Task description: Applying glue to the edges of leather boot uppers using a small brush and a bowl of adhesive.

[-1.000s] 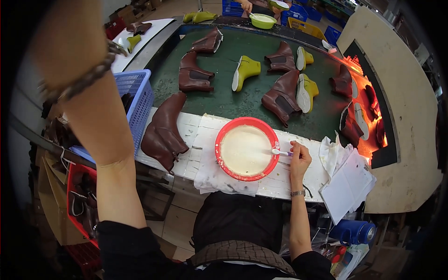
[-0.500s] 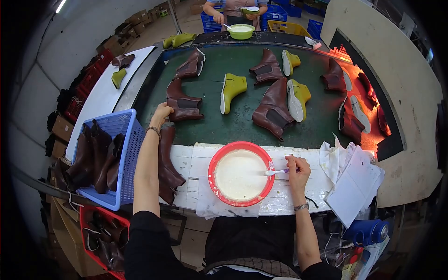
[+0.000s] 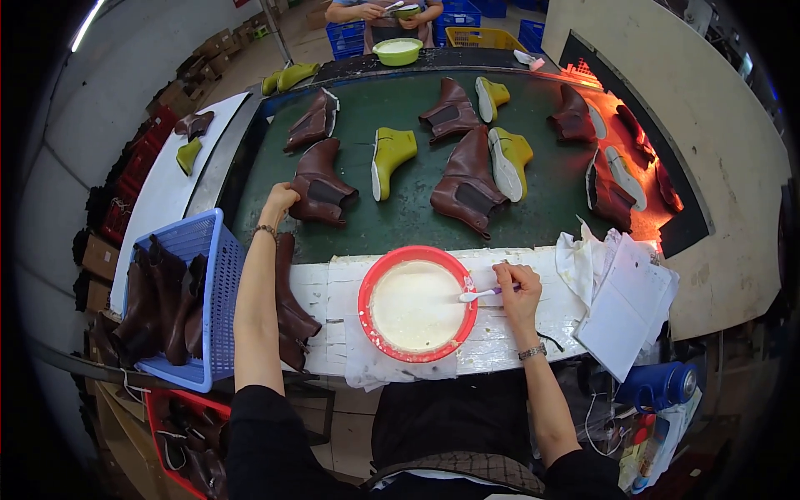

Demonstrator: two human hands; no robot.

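My left hand (image 3: 282, 200) reaches forward onto the green belt (image 3: 354, 237), its fingers closed on the lower end of a brown ankle boot (image 3: 315, 185) with a dark elastic side panel. My right hand (image 3: 522, 292) pinches a toothbrush (image 3: 485, 294) with a purple handle. The brush's white head hovers over the right rim of a red bowl (image 3: 365, 310) filled with white paste or liquid. Beside my left forearm another brown boot (image 3: 292, 292) lies on the white board. More brown boots (image 3: 471, 179) and olive-yellow sole pieces (image 3: 392, 158) with pale undersides rest on the belt.
A blue basket (image 3: 218, 275) of boots stands left, above a red crate (image 3: 158, 417). Papers (image 3: 625, 300), a white cloth (image 3: 579, 258) and a blue bottle (image 3: 654, 387) sit right. Orange light glows at a black-edged opening. Across the belt, a person works near a green bowl (image 3: 397, 52).
The boot at my left hand has turned slightly clockwise. The toothbrush handle tilts a little differently in my right hand. Across the belt, the person's brush has lifted from the green bowl. My view has shifted.
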